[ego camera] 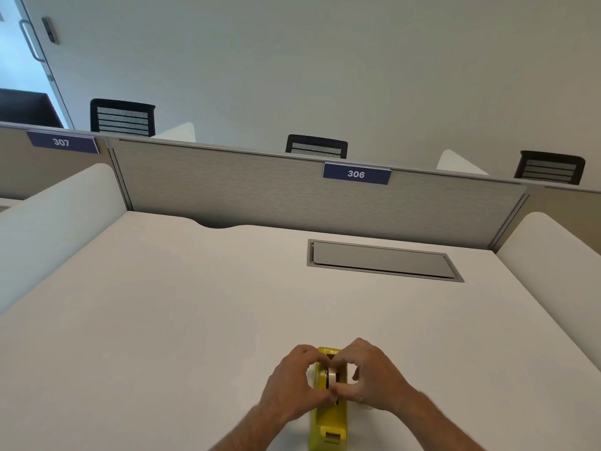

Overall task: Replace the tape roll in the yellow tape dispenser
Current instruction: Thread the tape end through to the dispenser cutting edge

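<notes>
One view: head camera, looking forward and down at a desk.
Desk: pale surface, bounded by side dividers and a grey back panel.
Tape dispenser: yellow, standing on the desk at the near edge, long axis running away from the person; its cutter end points toward the camera.
Tape roll: pale, seated upright in the dispenser's upper cradle – between both hands.
Left hand: fingers curled, tips pressed against the left side of the roll and dispenser body; thumb meets the roll at its near edge.
Right hand: fingers curled, thumb and forefinger pinching the roll from the right side.
Grip detail: whether the roll is fully seated or partly lifted cannot be told.
Cable hatch: grey flap, set flush in the desk, well apart from the dispenser.
Labels: "306" and "307" on the back panel.
Chairs: black backs – visible beyond the panel.
</notes>
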{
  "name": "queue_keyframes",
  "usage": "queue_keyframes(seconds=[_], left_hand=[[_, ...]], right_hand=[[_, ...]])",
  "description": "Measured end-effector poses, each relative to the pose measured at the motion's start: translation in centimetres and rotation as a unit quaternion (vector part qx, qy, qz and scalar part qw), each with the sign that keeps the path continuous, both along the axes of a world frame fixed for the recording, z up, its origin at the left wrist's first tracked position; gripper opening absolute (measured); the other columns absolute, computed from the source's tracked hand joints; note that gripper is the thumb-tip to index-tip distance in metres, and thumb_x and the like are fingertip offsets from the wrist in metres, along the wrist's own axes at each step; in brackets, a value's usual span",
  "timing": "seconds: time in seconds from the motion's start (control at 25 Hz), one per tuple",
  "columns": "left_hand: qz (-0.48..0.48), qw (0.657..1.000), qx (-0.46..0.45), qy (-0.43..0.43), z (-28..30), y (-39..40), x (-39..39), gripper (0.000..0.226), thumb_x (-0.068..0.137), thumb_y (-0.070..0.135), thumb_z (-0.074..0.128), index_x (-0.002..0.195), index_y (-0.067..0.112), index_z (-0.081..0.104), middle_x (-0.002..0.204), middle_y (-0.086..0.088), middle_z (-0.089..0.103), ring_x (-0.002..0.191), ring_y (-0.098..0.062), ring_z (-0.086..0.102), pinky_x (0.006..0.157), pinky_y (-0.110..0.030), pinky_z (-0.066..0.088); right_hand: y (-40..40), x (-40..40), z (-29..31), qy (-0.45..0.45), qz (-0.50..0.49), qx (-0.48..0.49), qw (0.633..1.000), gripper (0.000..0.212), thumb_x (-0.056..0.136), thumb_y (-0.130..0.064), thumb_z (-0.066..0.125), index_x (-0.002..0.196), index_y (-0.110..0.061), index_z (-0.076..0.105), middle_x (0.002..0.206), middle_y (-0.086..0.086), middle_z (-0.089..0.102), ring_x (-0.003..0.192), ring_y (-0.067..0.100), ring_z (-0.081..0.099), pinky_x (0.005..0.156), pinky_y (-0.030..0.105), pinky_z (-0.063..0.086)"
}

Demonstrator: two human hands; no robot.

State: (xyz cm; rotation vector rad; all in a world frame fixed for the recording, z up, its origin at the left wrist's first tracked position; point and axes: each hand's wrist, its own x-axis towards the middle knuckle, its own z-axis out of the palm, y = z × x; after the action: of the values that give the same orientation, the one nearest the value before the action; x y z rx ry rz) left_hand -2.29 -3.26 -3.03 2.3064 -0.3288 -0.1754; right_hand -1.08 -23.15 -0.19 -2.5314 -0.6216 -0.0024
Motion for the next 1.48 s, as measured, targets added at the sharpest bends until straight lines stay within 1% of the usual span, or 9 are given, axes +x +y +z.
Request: queue_keyframes(seconds=[0.08, 0.32, 0.52, 0.72, 0.84, 1.0, 1.08, 1.32, 1.48], left_hand=[[0.001, 1.0, 0.0, 0.0, -0.1, 0.0, 0.1, 0.055, 0.055, 0.068, 0.073, 0.106, 0.053, 0.057, 0.119, 0.033, 0.044, 0.105, 0.01, 0.046, 0.09, -0.016, 0.045], [0.005, 1.0, 0.011, 0.007, -0.1, -0.1, 0.1, 0.057, 0.055, 0.067, 0.073, 0.108, 0.051, 0.058, 0.118, 0.034, 0.041, 0.108, 0.006, 0.044, 0.086, -0.013, 0.038], [0.009, 1.0, 0.013, 0.005, -0.1, -0.2, 0.1, 0.06, 0.052, 0.07, 0.072, 0.107, 0.05, 0.059, 0.118, 0.033, 0.043, 0.106, 0.008, 0.045, 0.085, -0.01, 0.039], [0.012, 1.0, 0.02, 0.013, 0.0, -0.3, -0.1, 0.057, 0.054, 0.065, 0.076, 0.106, 0.052, 0.056, 0.117, 0.034, 0.04, 0.106, 0.007, 0.045, 0.086, -0.013, 0.041], [0.009, 1.0, 0.021, 0.007, 0.2, -0.3, -0.1, 0.059, 0.055, 0.065, 0.075, 0.109, 0.051, 0.057, 0.12, 0.033, 0.04, 0.108, 0.005, 0.045, 0.09, -0.017, 0.044], [0.001, 1.0, 0.019, -0.003, 0.2, -0.2, 0.0, 0.059, 0.057, 0.064, 0.075, 0.111, 0.048, 0.059, 0.124, 0.029, 0.044, 0.112, 0.003, 0.046, 0.096, -0.021, 0.047], [-0.002, 1.0, 0.019, -0.008, 0.3, -0.1, 0.1, 0.055, 0.059, 0.064, 0.075, 0.11, 0.049, 0.059, 0.122, 0.03, 0.044, 0.112, 0.003, 0.045, 0.096, -0.022, 0.047], [0.001, 1.0, 0.024, -0.004, 0.3, -0.1, 0.0, 0.054, 0.056, 0.066, 0.073, 0.105, 0.051, 0.057, 0.119, 0.033, 0.043, 0.109, 0.004, 0.045, 0.093, -0.021, 0.046], [0.003, 1.0, 0.025, -0.002, 0.2, -0.1, 0.1, 0.056, 0.056, 0.068, 0.073, 0.107, 0.05, 0.058, 0.118, 0.034, 0.042, 0.107, 0.005, 0.044, 0.091, -0.018, 0.045]], right_hand=[[0.1, -0.1, -0.1, -0.008, 0.009, -0.011, 1.0, 0.036, 0.07, -0.051, 0.072, 0.1, -0.032, 0.076, 0.092, -0.02, 0.071, 0.094, 0.004, 0.054, 0.068, 0.021, 0.054], [0.3, 0.2, 0.3, 0.004, 0.002, 0.023, 1.0, 0.017, 0.08, -0.041, 0.068, 0.09, -0.033, 0.08, 0.083, -0.02, 0.075, 0.089, 0.003, 0.057, 0.067, 0.026, 0.054], [0.3, 0.1, 0.6, 0.033, 0.0, 0.024, 0.999, 0.023, 0.073, -0.045, 0.071, 0.09, -0.033, 0.08, 0.083, -0.025, 0.072, 0.092, 0.003, 0.058, 0.067, 0.021, 0.054], [0.2, 0.6, 0.9, 0.072, -0.019, 0.061, 0.995, 0.011, 0.078, -0.031, 0.073, 0.085, -0.035, 0.08, 0.082, -0.022, 0.075, 0.092, 0.005, 0.062, 0.07, 0.017, 0.049], [0.1, 0.7, 1.1, 0.083, -0.03, 0.053, 0.995, 0.012, 0.074, -0.038, 0.073, 0.085, -0.036, 0.078, 0.081, -0.022, 0.072, 0.093, 0.005, 0.06, 0.07, 0.021, 0.052], [0.3, 0.4, 1.0, 0.062, -0.026, 0.009, 0.998, 0.04, 0.061, -0.054, 0.073, 0.095, -0.033, 0.076, 0.083, -0.029, 0.062, 0.095, 0.003, 0.055, 0.071, 0.023, 0.054], [0.4, 0.2, 0.8, 0.045, -0.017, -0.011, 0.999, 0.046, 0.06, -0.058, 0.073, 0.099, -0.034, 0.075, 0.084, -0.029, 0.06, 0.095, 0.004, 0.053, 0.069, 0.021, 0.053], [0.5, 0.1, 1.0, 0.039, -0.028, 0.019, 0.999, 0.021, 0.074, -0.045, 0.068, 0.092, -0.041, 0.079, 0.081, -0.021, 0.073, 0.09, 0.007, 0.056, 0.07, 0.027, 0.053], [0.6, 0.2, 1.2, 0.05, -0.023, 0.007, 0.998, 0.027, 0.07, -0.052, 0.067, 0.09, -0.039, 0.079, 0.079, -0.026, 0.07, 0.091, 0.005, 0.057, 0.071, 0.025, 0.054]])
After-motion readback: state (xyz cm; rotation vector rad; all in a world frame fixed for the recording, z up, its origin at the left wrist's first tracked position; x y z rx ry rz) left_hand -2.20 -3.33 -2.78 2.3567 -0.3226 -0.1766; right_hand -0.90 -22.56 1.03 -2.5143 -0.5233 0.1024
